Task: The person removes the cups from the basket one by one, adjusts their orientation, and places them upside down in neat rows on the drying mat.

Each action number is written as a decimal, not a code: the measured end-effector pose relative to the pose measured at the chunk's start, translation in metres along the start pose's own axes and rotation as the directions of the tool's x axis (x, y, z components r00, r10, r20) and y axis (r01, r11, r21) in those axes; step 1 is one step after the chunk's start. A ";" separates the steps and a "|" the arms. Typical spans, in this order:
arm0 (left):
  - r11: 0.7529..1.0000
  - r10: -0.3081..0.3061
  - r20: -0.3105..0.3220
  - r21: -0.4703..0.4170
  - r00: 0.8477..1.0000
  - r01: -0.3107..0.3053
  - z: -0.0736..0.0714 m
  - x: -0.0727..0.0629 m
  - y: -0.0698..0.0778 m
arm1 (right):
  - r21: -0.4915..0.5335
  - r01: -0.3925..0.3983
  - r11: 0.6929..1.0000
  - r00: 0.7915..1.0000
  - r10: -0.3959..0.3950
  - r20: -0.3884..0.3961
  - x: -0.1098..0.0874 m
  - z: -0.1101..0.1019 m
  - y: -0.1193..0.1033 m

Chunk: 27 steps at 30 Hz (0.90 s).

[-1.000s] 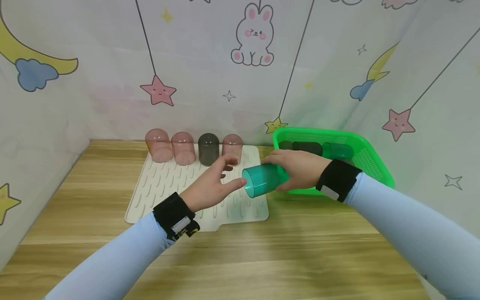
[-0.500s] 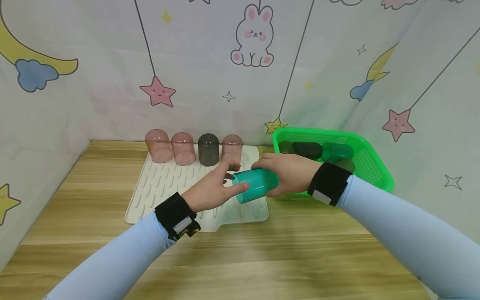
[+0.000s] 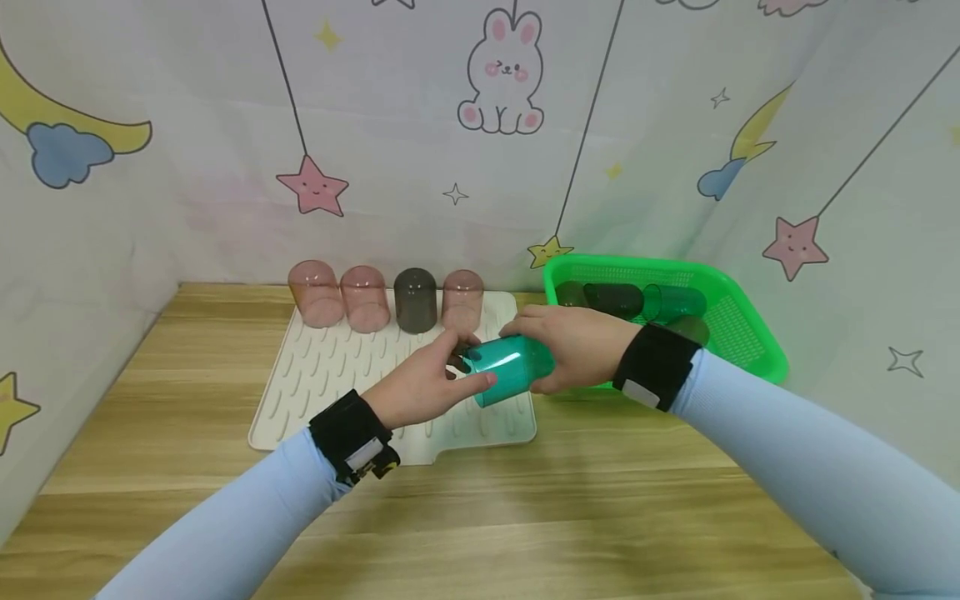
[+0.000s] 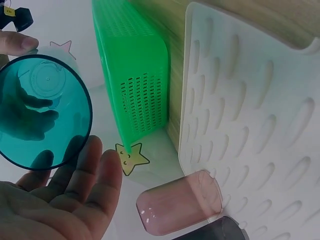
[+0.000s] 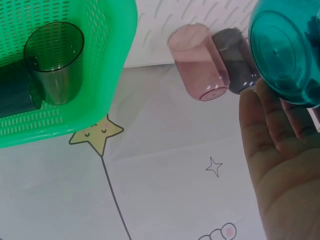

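A clear teal cup (image 3: 506, 371) lies on its side in the air above the white ridged mat (image 3: 322, 396), its mouth toward the left. My right hand (image 3: 588, 343) grips it near the base. The left hand (image 3: 418, 382) holds the mouth end, thumb on the near side and fingers round the far side. In the left wrist view the dark rim of the teal cup (image 4: 87, 107) faces the camera, with fingertips against it. The right wrist view shows the round base of the teal cup (image 5: 280, 52) beside the right fingers.
Along the mat's back edge stand upside-down cups: pink ones (image 3: 365, 300) and a dark grey one (image 3: 415, 302). A green basket (image 3: 750, 329) at the right holds several cups, among them a black one (image 3: 613, 300) and a teal one (image 3: 678, 302). A patterned cloth hangs behind.
The right hand has moved the teal cup left, away from the basket. The left thumb and fingers have come round its mouth end. Over the last half second little has moved.
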<state>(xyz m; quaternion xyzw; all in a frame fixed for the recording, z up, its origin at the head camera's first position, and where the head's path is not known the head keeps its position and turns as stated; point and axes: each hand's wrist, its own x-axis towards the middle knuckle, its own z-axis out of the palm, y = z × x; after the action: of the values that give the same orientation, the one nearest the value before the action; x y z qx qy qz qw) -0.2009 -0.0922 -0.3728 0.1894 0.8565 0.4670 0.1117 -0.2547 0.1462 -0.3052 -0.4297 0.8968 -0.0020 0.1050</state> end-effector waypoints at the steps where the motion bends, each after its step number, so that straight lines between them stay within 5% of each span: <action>1: 1.000 0.003 -0.001 -0.002 1.000 -0.003 0.000 0.000 -0.001 | 0.006 -0.002 1.000 1.000 0.002 0.000 0.000 0.000 0.000; 11: 0.999 -0.001 0.023 -0.051 1.000 0.002 0.001 -0.001 -0.007 | 0.161 -0.004 0.987 1.000 0.005 -0.006 -0.002 -0.003 0.001; 27: 0.999 -0.034 0.064 -0.006 0.997 0.034 0.003 -0.005 -0.011 | 0.237 0.081 0.968 0.996 -0.067 -0.066 0.001 -0.007 -0.002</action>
<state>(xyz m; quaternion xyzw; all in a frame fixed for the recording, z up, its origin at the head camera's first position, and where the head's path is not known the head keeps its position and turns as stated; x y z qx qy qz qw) -0.1978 -0.0976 -0.3832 0.1892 0.8539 0.4618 0.1475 -0.2552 0.1436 -0.2980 -0.4470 0.8759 -0.1266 0.1302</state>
